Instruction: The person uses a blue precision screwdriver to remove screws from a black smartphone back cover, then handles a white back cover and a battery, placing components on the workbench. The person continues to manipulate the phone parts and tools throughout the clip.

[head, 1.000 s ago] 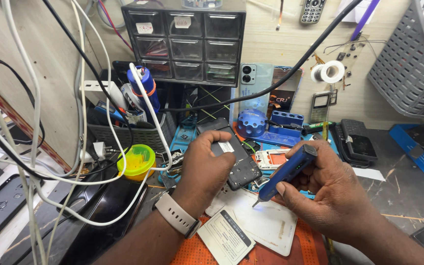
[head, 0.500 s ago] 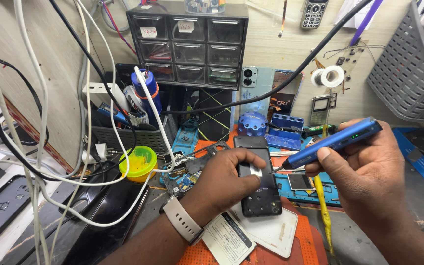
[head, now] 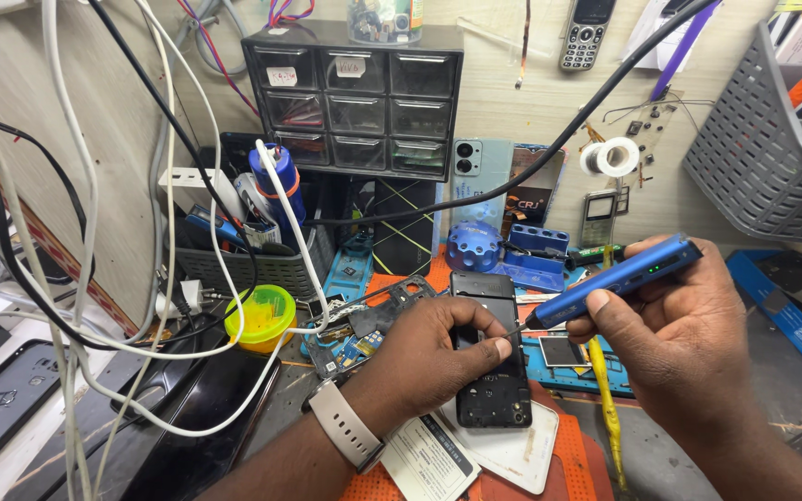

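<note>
While the left hand is pressing down on a black opened phone at lower centre of the frame, its fingers are lying curled over the phone's upper half, with the lower half showing below them. The phone is lying flat on an orange mat, partly over white cards. The right hand, at centre right, is gripping a blue electric screwdriver with fingers closed around its barrel; the tool is slanting down to the left, its thin bit meeting the phone just beside the left fingertips. A black drawer cabinet is standing at upper centre, and a yellow-green lidded pot is sitting at centre left.
</note>
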